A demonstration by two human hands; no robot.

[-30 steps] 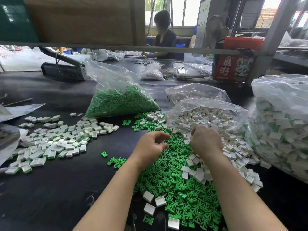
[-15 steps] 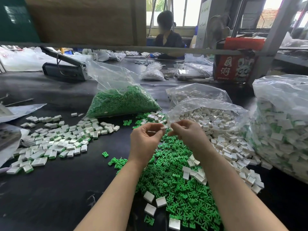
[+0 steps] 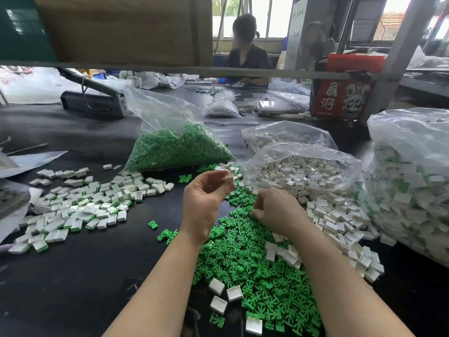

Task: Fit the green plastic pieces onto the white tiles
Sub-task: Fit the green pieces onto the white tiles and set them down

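A heap of loose green plastic pieces lies on the black table in front of me. White tiles spill from an open clear bag to the right of it. My left hand is raised above the heap and pinches one white tile at its fingertips. My right hand is lower, down on the green heap, with its fingers curled into the pieces; what it holds is hidden.
A spread of finished white-and-green tiles lies at the left. A clear bag of green pieces stands behind, and a large bag of finished tiles fills the right. A person sits at the far side of the table.
My hands were together in the air half a second ago. Now my right hand has dropped onto the green heap, while my left stays raised with the white tile.
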